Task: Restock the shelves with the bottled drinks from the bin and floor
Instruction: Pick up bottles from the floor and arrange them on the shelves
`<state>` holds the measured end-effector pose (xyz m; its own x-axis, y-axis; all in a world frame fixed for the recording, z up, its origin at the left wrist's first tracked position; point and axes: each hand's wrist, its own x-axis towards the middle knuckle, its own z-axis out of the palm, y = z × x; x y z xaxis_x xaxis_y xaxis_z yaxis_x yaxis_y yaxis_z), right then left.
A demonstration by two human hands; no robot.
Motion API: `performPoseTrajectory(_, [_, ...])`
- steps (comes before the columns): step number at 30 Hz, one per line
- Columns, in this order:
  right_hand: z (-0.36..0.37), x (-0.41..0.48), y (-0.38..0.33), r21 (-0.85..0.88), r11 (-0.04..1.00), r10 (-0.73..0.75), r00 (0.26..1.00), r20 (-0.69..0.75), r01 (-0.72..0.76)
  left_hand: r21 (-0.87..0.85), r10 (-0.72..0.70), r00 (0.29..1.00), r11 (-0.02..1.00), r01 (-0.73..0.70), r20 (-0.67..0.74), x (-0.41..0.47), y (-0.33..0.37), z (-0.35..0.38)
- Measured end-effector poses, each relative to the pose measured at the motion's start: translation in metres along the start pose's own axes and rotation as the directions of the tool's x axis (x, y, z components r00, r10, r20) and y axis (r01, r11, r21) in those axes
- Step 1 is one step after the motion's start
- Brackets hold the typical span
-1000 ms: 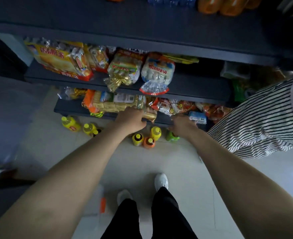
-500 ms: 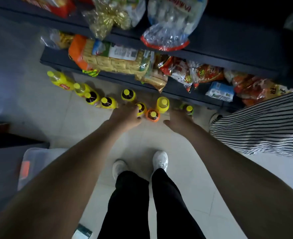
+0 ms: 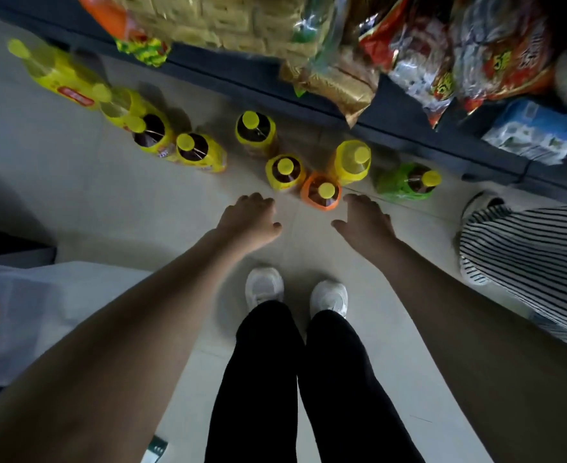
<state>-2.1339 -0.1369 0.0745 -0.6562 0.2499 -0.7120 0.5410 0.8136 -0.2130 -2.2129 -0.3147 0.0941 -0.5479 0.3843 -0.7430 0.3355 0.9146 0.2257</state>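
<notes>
Clear bin (image 3: 15, 315) far left, on floor (image 3: 75, 202); yellow bottles (image 3: 58, 75) on floor by shelf foot; more yellow-capped bottles (image 3: 195, 152) upright beside them; left hand (image 3: 250, 217) empty, fingers loosely bent, just short of bottle cluster; orange bottle (image 3: 322, 195) upright, nearest to both hands; right hand (image 3: 365, 218) empty, fingers spread, touching nothing; green bottle (image 3: 405, 185) further right; bottom shelf (image 3: 409, 121) behind bottles, loaded with snack packs (image 3: 475, 55); striped garment (image 3: 525, 262) at right edge.
</notes>
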Motion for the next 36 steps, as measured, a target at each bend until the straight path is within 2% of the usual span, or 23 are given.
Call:
performPoseTrajectory(8, [0.047,0.077,-0.002,0.128,0.990,-0.036,0.990,-0.133,0.053,-0.045,0.000,0.999,0.999,0.002,0.048,0.070,-0.030,0.049])
performPoseTrajectory(15, [0.074,0.098,0.013,0.249,0.959,-0.064,0.962,-0.265,0.133,-0.104,-0.008,0.997,0.994,0.017,0.081,0.102,-0.036,0.081])
performPoseTrajectory(27, [0.082,0.104,0.012,0.529,0.835,0.030,0.948,-0.317,0.151,-0.168,0.003,0.999,0.986,0.005,0.045,0.108,-0.035,0.083])
performPoseTrajectory(31, [0.085,0.106,0.009,0.544,0.823,0.048,0.935,-0.353,0.163,-0.172,0.016,1.000,0.985,-0.013,0.017,0.109,-0.037,0.083])
performPoseTrajectory(36, [0.082,0.105,0.011,0.496,0.859,0.073,0.928,-0.366,0.129,-0.180,0.034,0.998,0.983,-0.043,-0.056,0.108,-0.039,0.081])
